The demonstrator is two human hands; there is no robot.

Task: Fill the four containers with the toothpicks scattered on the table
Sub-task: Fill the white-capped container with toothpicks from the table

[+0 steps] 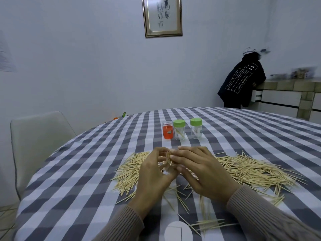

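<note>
While toothpicks (243, 168) lie scattered across the table (86, 171) toward its near edge, the left hand (152, 178) and right hand (199, 169) together curl their fingers around a toothpick-filled container (169, 158); beyond, near the table's middle, stand an orange container (168, 129) and two green-lidded containers (179, 129).

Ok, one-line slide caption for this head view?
Both hands, left and right, hold a container above scattered toothpicks.
</note>
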